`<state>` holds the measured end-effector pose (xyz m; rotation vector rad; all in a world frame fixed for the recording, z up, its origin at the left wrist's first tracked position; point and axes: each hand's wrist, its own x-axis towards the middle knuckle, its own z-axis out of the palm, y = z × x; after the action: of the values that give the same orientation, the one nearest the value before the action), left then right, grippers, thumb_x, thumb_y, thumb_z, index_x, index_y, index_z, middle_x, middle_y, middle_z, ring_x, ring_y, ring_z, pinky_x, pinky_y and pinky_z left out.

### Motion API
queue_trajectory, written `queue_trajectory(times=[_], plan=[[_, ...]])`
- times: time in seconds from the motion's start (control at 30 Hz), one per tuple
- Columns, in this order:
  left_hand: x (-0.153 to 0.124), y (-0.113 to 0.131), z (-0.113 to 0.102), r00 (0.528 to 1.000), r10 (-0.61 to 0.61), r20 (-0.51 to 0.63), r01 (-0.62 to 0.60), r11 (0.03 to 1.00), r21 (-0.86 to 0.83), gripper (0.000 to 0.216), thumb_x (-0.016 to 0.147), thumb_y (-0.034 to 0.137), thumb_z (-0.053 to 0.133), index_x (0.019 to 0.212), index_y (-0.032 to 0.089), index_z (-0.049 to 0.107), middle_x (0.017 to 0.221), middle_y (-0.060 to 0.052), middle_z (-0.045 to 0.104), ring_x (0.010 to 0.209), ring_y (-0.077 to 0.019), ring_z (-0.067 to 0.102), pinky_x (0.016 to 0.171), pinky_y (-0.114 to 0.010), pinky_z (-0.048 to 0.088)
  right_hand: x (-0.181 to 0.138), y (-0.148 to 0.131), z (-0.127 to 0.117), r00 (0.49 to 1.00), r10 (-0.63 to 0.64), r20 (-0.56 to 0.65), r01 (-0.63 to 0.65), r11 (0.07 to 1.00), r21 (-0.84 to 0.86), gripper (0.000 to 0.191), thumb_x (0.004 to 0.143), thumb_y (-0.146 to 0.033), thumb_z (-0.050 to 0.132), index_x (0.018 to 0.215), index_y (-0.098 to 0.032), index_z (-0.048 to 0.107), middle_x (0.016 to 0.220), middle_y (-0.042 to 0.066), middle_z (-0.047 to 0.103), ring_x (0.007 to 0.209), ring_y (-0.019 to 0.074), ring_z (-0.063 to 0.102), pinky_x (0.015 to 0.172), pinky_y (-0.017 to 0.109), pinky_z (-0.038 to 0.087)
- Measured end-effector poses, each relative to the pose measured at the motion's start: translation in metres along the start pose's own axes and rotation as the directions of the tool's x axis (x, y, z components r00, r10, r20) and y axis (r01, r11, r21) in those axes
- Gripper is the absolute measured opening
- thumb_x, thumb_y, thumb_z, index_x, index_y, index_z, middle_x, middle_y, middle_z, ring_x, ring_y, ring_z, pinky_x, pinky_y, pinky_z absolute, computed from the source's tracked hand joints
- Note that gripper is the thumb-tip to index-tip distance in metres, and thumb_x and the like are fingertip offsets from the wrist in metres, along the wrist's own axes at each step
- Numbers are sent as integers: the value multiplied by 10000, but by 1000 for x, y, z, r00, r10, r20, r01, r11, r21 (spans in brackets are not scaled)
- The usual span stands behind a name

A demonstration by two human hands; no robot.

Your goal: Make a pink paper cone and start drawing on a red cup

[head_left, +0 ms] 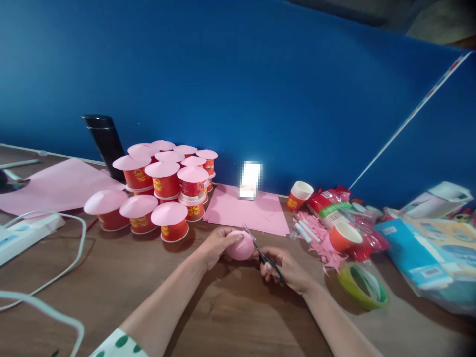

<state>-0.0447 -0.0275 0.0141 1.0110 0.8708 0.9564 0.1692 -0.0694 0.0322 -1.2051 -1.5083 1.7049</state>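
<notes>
Nearest lies a dotted sleeve (pixel 121 343), leading to the left hand (pixel 218 245), its grip pinching a pink paper disc (pixel 241 248) over the surface (pixel 226 317); the right hand (pixel 287 268) has its grip around scissors (pixel 265 258) beside it. The disc looks light, thin and easily creased, best held gently by its edge. Moving room lies nearer, between capped cups (pixel 174 229) and tape (pixel 347 286).

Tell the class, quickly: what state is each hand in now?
Left hand: closed, holding the pink disc.
Right hand: closed, holding scissors.

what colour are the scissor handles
The scissor handles are black, seen in the head view.
</notes>
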Motion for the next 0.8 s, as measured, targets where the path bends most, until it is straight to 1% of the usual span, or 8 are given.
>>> queue_trajectory(times=[0.1, 0.37, 0.63, 0.8], plan=[[0, 0, 0, 1000, 8, 0, -8, 1000, 10, 382, 622, 465, 730, 709, 101, 652, 655, -65, 633, 561, -140, 538, 505, -228, 356, 1, 0, 0, 1000, -1, -2, 1, 1000, 3, 479, 675, -452, 722, 1021, -138, 619, 657, 0, 594, 515, 77, 531, 422, 160, 336], [1, 0, 0, 1000, 5, -1, -5, 999, 51, 393, 636, 479, 714, 722, 103, 634, 634, -43, 614, 537, -119, 514, 494, -220, 341, 2, 5, -2, 1000, -22, 5, 22, 1000, -4, 439, 694, -405, 710, 1033, -140, 621, 649, -3, 602, 519, 81, 538, 441, 166, 365], [0, 0, 0, 1000, -5, 0, 5, 999, 37, 440, 603, 502, 726, 760, 95, 668, 670, -67, 642, 594, -160, 569, 534, -244, 390, 2, 7, -4, 1000, -25, 14, 25, 1000, -17, 407, 711, -365, 696, 1044, -143, 622, 650, -7, 602, 525, 75, 535, 442, 158, 363], [0, 1, 0, 1000, 3, 5, -3, 1000, 30, 452, 594, 502, 733, 770, 89, 681, 680, -78, 655, 617, -176, 588, 563, -260, 414, 2, 5, -3, 1000, -24, 6, 24, 1000, -9, 439, 695, -404, 700, 1036, -137, 627, 634, -6, 595, 513, 80, 529, 434, 166, 354]])
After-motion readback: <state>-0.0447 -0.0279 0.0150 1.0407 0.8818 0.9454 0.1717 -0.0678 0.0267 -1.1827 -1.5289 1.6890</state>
